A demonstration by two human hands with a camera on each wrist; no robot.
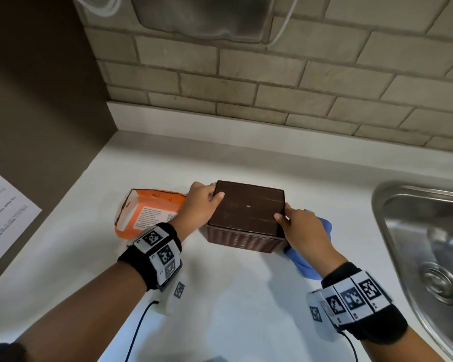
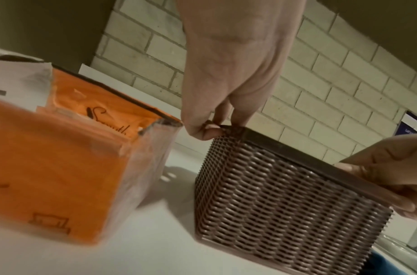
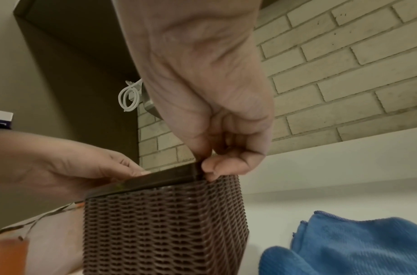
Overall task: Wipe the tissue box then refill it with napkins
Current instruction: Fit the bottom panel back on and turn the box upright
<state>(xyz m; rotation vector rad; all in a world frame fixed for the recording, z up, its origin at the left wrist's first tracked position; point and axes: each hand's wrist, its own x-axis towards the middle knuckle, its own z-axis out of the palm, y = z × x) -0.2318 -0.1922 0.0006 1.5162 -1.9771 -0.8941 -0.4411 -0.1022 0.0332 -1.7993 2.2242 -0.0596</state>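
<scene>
A brown woven tissue box point(image 1: 246, 231) point(image 2: 285, 201) point(image 3: 162, 227) stands on the white counter point(image 1: 233, 296), a flat dark panel point(image 1: 249, 207) across its top. My left hand point(image 1: 204, 202) point(image 2: 214, 128) pinches the panel's far left corner. My right hand point(image 1: 296, 226) point(image 3: 214, 167) pinches its near right corner. An opened orange napkin pack point(image 1: 147, 212) point(image 2: 61, 167) lies just left of the box. A blue cloth point(image 1: 309, 257) point(image 3: 358, 245) lies on the counter right of the box, partly under my right hand.
A steel sink point(image 1: 426, 246) is set into the counter at the right. The brick wall point(image 1: 272, 82) runs behind. A brown panel point(image 1: 37, 113) closes the left side, and a printed sheet point(image 1: 3, 218) is fixed to it.
</scene>
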